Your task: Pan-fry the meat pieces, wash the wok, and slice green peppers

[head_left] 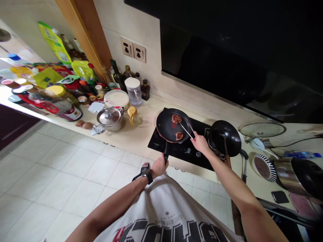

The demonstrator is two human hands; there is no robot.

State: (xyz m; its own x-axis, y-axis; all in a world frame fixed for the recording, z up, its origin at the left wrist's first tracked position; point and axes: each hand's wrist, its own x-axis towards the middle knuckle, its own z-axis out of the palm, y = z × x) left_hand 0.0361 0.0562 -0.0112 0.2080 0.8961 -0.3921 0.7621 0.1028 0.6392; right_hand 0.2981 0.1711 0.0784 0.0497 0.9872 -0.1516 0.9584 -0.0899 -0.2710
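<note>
White shirt (161, 201) fabric lies closest, below the stove (180, 148). On the stove sits a frying pan (163, 122) with two browned pieces of meat, the upper piece (176, 119) and the lower piece (179, 136). Close to its right stands a wok (222, 136); leftward on the counter are a yellow-topped jar (132, 112) and a lidded pot (111, 119). Left hand (159, 165), wrist watched, curls around the pan handle. Right hand (200, 142), arm stretched forward, pinches metal tongs (186, 129), one tip at the upper piece's edge.
</note>
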